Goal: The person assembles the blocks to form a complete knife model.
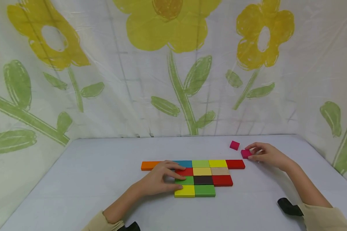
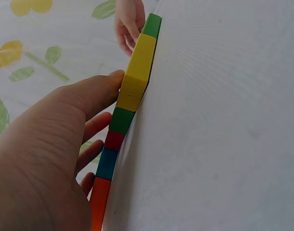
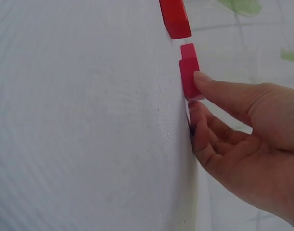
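My left hand [image 1: 157, 178] rests on the left side of a flat pattern of coloured wooden blocks, its fingers spread over a red block [image 1: 185, 172] and a green block [image 1: 188, 181]. Its thumb touches the edge of a yellow block [image 2: 139, 62]. Over on the right, my right hand [image 1: 267, 154] pinches a small pink block [image 1: 245, 154] between thumb and fingers, low at the table surface. In the right wrist view the thumb lies on that pink block [image 3: 190, 79]. A second pink block [image 1: 235, 145] lies just behind it, to the left.
The pattern's top row runs from an orange block [image 1: 150, 165] to a red block [image 1: 235, 164]; lower rows are shorter. A dark block [image 1: 203, 180] sits mid-pattern. A white cloth covers the table [image 1: 84, 179]. Behind stands a flower-printed curtain [image 1: 138, 106].
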